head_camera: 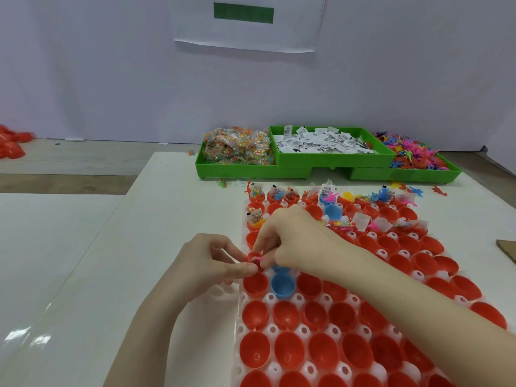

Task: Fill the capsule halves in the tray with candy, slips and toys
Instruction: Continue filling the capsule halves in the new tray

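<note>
A white tray point(279, 329) holds rows of red capsule halves and a few blue ones point(282, 286). The far rows contain candy, paper slips and small toys; the near rows are hollow. My left hand point(212, 263) pinches the rim of a red capsule half point(252, 257) at the tray's left edge. My right hand point(296, 238) reaches across from the right, its fingertips pinching a small pink toy point(259, 259) at that half's mouth.
Three green bins stand at the back: wrapped candy point(237, 148), white paper slips point(321, 143) and colourful toys point(413, 155). Loose toys lie near the bins. A heap of red capsule halves point(11, 143) lies far left. A cardboard edge point(508, 248) shows at right.
</note>
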`<state>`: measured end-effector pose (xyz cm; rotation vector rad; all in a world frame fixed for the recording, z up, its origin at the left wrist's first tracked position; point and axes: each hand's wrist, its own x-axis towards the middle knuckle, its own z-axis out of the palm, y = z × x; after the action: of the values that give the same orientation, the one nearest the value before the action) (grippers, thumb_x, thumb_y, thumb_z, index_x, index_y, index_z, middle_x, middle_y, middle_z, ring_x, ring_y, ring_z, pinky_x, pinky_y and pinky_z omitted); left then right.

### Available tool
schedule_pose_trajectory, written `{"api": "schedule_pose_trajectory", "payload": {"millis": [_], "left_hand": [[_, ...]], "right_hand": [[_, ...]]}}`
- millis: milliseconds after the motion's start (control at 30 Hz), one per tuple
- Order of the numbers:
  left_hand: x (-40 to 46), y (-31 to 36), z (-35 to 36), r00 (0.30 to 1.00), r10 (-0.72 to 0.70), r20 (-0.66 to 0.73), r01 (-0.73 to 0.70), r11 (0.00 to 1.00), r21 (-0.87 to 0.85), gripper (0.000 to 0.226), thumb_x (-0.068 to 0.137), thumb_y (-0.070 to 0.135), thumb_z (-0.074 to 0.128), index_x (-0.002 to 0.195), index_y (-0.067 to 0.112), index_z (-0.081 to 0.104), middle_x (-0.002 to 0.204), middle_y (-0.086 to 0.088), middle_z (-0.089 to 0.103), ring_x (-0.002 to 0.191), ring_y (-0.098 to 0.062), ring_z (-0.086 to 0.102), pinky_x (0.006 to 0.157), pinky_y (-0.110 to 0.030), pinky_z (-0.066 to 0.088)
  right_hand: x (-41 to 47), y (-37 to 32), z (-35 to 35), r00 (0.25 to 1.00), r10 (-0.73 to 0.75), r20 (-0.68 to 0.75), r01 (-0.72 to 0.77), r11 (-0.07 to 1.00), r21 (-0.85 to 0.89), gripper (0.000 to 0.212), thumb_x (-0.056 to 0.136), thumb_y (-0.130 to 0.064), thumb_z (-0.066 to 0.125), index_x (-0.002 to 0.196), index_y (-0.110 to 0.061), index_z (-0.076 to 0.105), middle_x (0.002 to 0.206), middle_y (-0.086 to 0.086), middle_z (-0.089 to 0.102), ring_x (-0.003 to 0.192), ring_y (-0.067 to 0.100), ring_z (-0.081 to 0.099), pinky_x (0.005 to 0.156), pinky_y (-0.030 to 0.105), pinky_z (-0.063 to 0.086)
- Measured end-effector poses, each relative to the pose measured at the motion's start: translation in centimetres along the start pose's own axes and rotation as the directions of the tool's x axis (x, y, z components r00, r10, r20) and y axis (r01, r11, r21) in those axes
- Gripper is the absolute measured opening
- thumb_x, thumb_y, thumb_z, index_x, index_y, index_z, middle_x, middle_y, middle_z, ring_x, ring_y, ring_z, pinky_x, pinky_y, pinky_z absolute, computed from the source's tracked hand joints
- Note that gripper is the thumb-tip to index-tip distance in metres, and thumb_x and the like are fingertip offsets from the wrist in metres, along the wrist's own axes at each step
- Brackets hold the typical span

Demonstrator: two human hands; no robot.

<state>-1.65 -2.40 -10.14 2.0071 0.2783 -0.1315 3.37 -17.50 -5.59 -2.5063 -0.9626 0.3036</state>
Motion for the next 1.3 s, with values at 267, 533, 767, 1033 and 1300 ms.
{"api": "schedule_pose_trajectory", "payload": {"millis": [267, 533, 767, 1033, 1300], "left_hand": [[-0.8, 0.5, -0.6, 1.0, -0.021, 0.022, 0.021, 1.0, -0.016, 0.04, 0.039, 0.047, 0.074, 0.066, 0.017, 0.072, 0.064, -0.002, 0.071, 0.051, -0.011, 0.063, 0.047, -0.015, 0.047], [-0.5, 1.3, -2.0, 0.947, -0.029, -0.32, -0.049, 0.971, -0.233, 0.038, 0.062, 0.053, 0.06, 0.058, 0.018, 0.073, 0.061, 0.003, 0.07, 0.036, -0.005, 0.05, 0.052, -0.027, 0.034], [9.1, 5.4, -4.1, 0.926, 0.16, -0.341, -0.205, 0.974, -0.099, 0.022, 0.085, 0.028, 0.061, 0.073, 0.011, 0.068, 0.07, -0.003, 0.068, 0.061, -0.016, 0.055, 0.057, -0.029, 0.039], [19.7, 5.9, -2.8, 0.959, 0.261, -0.108, -0.145, 0.783, 0.606, 0.039, 0.098, 0.037, 0.037, 0.12, 0.013, 0.057, 0.117, -0.003, 0.06, 0.103, -0.017, 0.053, 0.087, -0.027, 0.039], [21.7, 5.4, -2.1, 0.907, 0.182, -0.379, 0.031, 0.871, 0.491, 0.012, 0.085, 0.012, 0.063, 0.093, 0.008, 0.071, 0.081, -0.003, 0.059, 0.061, -0.006, 0.042, 0.05, -0.02, 0.031]], "right_hand": [[-0.1, -0.3, -0.9, 0.995, 0.005, 0.104, -0.009, 1.0, 0.03, 0.039, 0.075, -0.009, 0.073, 0.113, -0.011, 0.064, 0.101, 0.003, 0.069, 0.088, 0.013, 0.063, 0.077, 0.027, 0.055], [-2.1, 6.3, -9.5, 0.97, 0.06, -0.236, 0.018, 0.949, 0.314, 0.005, 0.073, -0.024, 0.076, 0.077, -0.024, 0.072, 0.064, -0.01, 0.069, 0.058, 0.0, 0.063, 0.055, 0.013, 0.05], [-0.7, 24.6, -13.3, 0.622, 0.436, -0.651, -0.618, 0.783, -0.065, 0.025, 0.094, -0.023, 0.049, 0.104, -0.007, 0.065, 0.104, 0.012, 0.067, 0.095, 0.028, 0.059, 0.073, 0.032, 0.043], [3.2, 30.4, -12.1, 0.607, 0.606, -0.514, -0.683, 0.728, 0.051, 0.03, 0.096, -0.023, 0.045, 0.096, -0.001, 0.066, 0.093, 0.015, 0.068, 0.08, 0.027, 0.06, 0.07, 0.03, 0.044], [3.0, 29.7, -13.4, 0.462, 0.639, -0.615, -0.667, 0.708, 0.234, 0.02, 0.079, -0.025, 0.072, 0.092, -0.01, 0.074, 0.098, 0.009, 0.07, 0.092, 0.027, 0.061, 0.073, 0.032, 0.047]]}}
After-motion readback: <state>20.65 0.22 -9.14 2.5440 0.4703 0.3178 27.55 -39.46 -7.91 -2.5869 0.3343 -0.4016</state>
